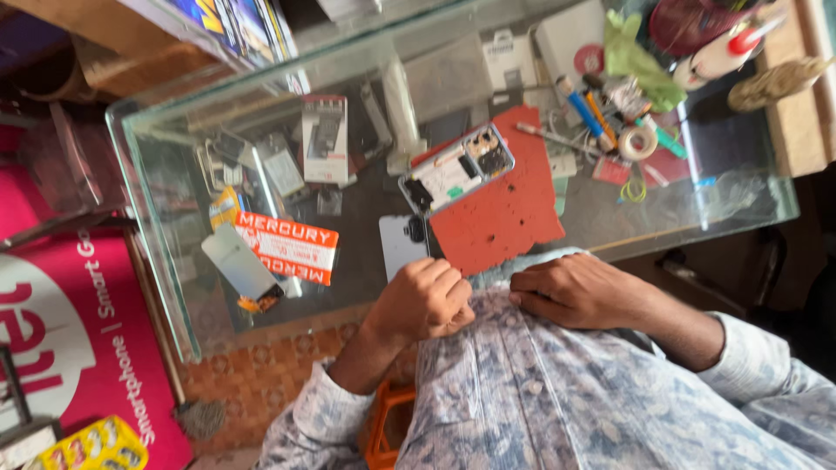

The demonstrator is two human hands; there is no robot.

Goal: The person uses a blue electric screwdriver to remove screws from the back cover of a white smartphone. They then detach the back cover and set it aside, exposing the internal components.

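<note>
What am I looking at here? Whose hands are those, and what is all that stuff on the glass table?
This picture comes from a camera worn on a person's head, looking down, so you see that person's own two hands. The left hand is curled into a loose fist and the right hand lies flat; both rest against the person's patterned shirt. I can't tell if either holds anything. Before them is a glass counter. On it lies a red mat with an opened phone on top, its insides showing. Beside the mat is a white phone back cover. Farther off are a tape roll, pens and small tools.
</note>
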